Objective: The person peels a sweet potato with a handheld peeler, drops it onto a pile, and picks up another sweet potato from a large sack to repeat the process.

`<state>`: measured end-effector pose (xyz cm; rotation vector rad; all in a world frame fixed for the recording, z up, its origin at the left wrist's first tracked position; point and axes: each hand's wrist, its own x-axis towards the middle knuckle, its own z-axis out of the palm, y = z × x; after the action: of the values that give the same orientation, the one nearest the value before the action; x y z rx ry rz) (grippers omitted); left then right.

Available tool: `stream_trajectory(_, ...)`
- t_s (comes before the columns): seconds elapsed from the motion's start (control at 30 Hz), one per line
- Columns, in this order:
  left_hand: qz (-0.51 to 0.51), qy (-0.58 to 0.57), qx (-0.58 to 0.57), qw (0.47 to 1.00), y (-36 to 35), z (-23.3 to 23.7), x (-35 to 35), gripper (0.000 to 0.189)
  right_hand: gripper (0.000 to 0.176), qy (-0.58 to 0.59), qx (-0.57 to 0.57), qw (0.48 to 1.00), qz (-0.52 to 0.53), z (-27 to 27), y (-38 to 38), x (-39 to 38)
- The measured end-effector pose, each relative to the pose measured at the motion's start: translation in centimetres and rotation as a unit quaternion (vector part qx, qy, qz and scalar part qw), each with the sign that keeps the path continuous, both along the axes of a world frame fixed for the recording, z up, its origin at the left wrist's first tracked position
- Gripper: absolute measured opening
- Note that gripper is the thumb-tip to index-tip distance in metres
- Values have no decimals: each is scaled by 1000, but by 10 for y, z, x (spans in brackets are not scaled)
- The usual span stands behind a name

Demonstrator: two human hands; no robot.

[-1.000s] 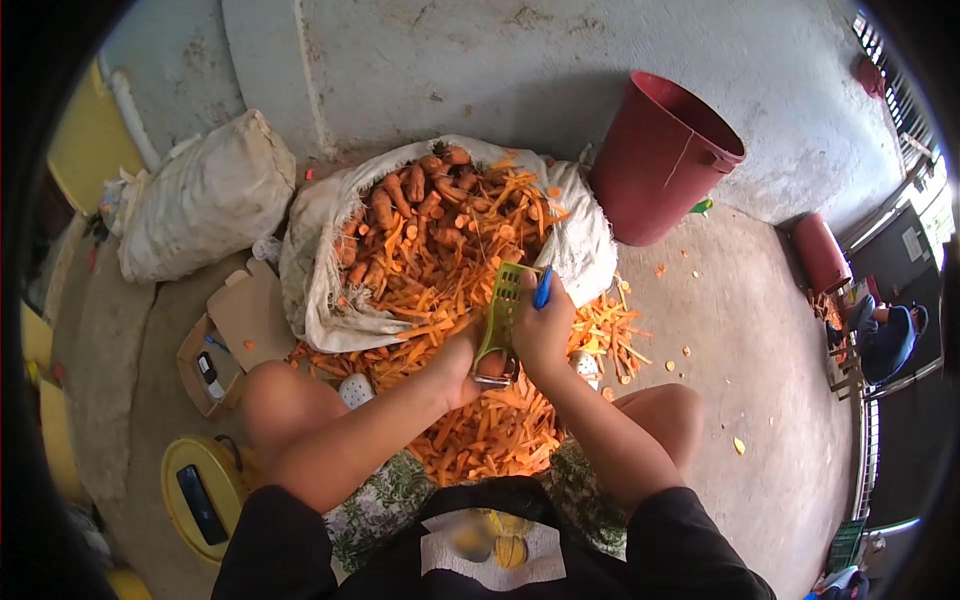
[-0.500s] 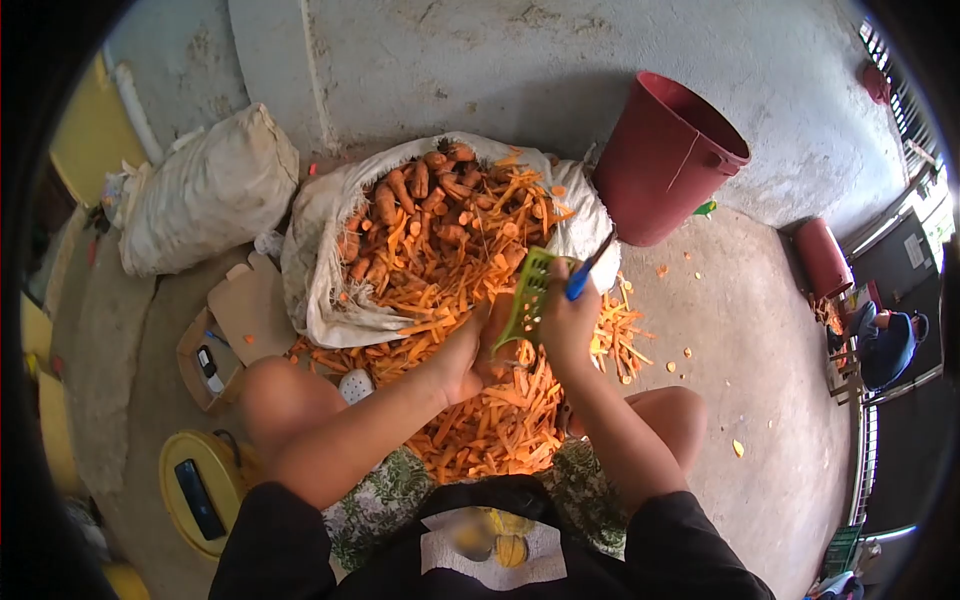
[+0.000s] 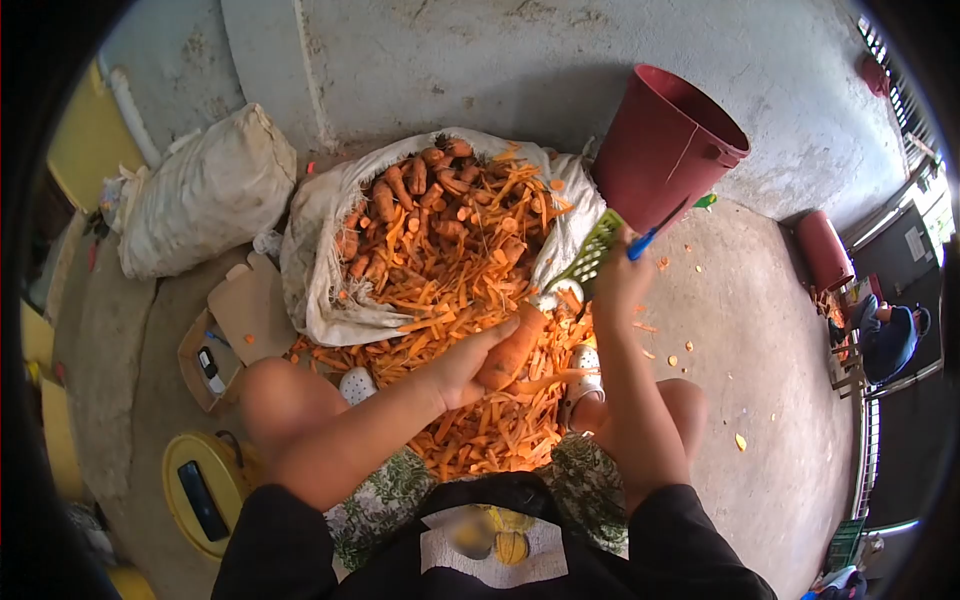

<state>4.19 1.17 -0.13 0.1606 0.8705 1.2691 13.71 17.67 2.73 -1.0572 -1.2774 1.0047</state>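
My left hand [image 3: 462, 366] is closed around a thick carrot [image 3: 513, 346], held over the heap of carrot peelings [image 3: 490, 425] between my legs. A long orange strip stretches from the carrot toward my right shoe. Up and to the right, my right hand [image 3: 620, 285] is closed on a green perforated tool [image 3: 592, 250], which looks like a peeler. A knife with a blue handle [image 3: 642, 244] sticks out of the same hand, its blade pointing up and right. Beyond both hands lies an open white sack [image 3: 312, 270] with carrots [image 3: 395, 190] and peelings on it.
A maroon bin [image 3: 650, 150] stands by the wall behind the sack. At left are a full white sack [image 3: 210, 195], an open cardboard box [image 3: 250, 305] and a yellow lid [image 3: 180, 510] bearing a phone [image 3: 203, 500]. A person [image 3: 888, 340] sits at far right.
My right hand, with the green tool and knife, has swung away from the carrot, up and to the right. The carrot is now in plain view in my left hand, and my right shoe shows.
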Motion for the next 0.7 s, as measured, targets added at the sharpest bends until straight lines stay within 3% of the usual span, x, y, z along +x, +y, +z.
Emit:
stream_trajectory(0.1,-23,-44,33,998,4,-15,-14,36,25,18,-14,992,122,19,-58,-14)
stream_trajectory(0.13,28,-64,23,997,5,-8,-9,33,25,-33,51,991,115,12,-68,-18)
stream_trajectory(0.17,29,-63,23,997,5,-12,-11,33,26,-38,6,985,169,11,-80,-18)
stream_trajectory(0.23,16,-72,67,995,5,-21,-14,32,23,-151,118,973,133,-7,-85,-21)
stream_trajectory(0.27,15,-73,66,995,5,-22,-14,32,20,-147,126,974,120,-8,-82,-22)
stream_trajectory(0.37,-30,-95,84,991,2,-14,-11,36,20,-122,101,984,84,-8,-66,-23)
stream_trajectory(0.43,-71,-40,19,996,-2,1,-5,44,26,-144,27,989,10,0,-27,-13)
stream_trajectory(0.5,-85,-9,58,995,-6,-9,1,50,27,-116,50,989,-78,-8,12,2)
stream_trajectory(0.57,-130,-43,82,987,-9,-4,0,51,27,-14,25,998,-54,1,17,8)
stream_trajectory(0.7,-41,-43,15,998,-1,1,-7,39,26,-25,-15,996,79,13,-42,-6)
